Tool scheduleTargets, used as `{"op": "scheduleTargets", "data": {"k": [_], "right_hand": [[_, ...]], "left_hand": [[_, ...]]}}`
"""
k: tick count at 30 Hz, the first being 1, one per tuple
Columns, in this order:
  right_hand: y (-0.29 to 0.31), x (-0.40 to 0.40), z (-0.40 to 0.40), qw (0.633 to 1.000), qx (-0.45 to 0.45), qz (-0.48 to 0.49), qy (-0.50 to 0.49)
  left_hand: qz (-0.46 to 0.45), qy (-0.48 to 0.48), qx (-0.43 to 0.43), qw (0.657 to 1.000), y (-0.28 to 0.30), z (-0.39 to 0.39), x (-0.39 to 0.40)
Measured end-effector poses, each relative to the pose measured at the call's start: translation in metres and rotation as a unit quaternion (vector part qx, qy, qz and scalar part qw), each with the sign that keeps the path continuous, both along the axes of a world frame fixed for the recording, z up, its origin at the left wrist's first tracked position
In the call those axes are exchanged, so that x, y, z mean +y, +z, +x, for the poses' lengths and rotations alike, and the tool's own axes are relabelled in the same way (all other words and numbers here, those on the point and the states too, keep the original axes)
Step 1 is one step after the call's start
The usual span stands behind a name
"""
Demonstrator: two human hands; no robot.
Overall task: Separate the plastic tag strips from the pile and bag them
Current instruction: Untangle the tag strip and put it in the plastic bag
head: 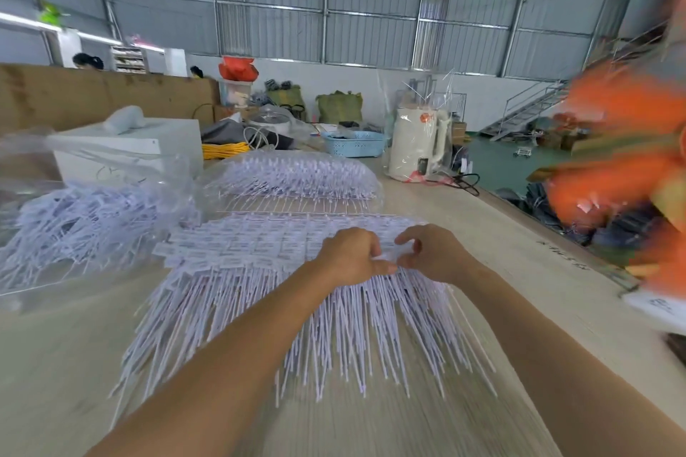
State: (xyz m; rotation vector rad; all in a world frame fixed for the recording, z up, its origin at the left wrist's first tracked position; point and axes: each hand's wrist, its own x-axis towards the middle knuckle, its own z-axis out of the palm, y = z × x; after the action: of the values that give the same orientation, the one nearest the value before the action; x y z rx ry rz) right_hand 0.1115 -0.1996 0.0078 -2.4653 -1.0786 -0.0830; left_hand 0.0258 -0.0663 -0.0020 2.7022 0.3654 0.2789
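While the pile [282,293] lies beneath them, both hands [386,256] pinch its top strips together.

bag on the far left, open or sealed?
Open: the bag gapes at its mouth, with strips spilling from it onto the table.

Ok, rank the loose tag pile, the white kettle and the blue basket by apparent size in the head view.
1. Loose tag pile, nearest the camera, so partly perspective.
2. White kettle.
3. Blue basket.
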Motion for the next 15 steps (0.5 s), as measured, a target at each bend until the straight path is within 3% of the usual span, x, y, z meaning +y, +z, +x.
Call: {"op": "scheduleTargets", "data": {"k": [5, 8, 10, 15], "right_hand": [[0.004, -0.004, -0.001, 1.000, -0.014, 0.007, 0.010], [0.020, -0.015, -0.004, 0.984, 0.112, 0.127, 0.056], [0.030, -0.021, -0.007, 0.953, 0.209, 0.200, 0.091], [0.048, -0.026, -0.011, 0.951, 0.227, 0.165, 0.127]], "left_hand": [[-0.034, -0.006, -0.046, 0.998, 0.000, -0.001, -0.002], [-0.174, -0.026, -0.059, 0.983, 0.013, -0.006, -0.003], [-0.212, -0.050, -0.064, 0.974, 0.024, -0.009, -0.006], [-0.208, -0.051, -0.115, 0.970, 0.044, -0.012, -0.014]]}}
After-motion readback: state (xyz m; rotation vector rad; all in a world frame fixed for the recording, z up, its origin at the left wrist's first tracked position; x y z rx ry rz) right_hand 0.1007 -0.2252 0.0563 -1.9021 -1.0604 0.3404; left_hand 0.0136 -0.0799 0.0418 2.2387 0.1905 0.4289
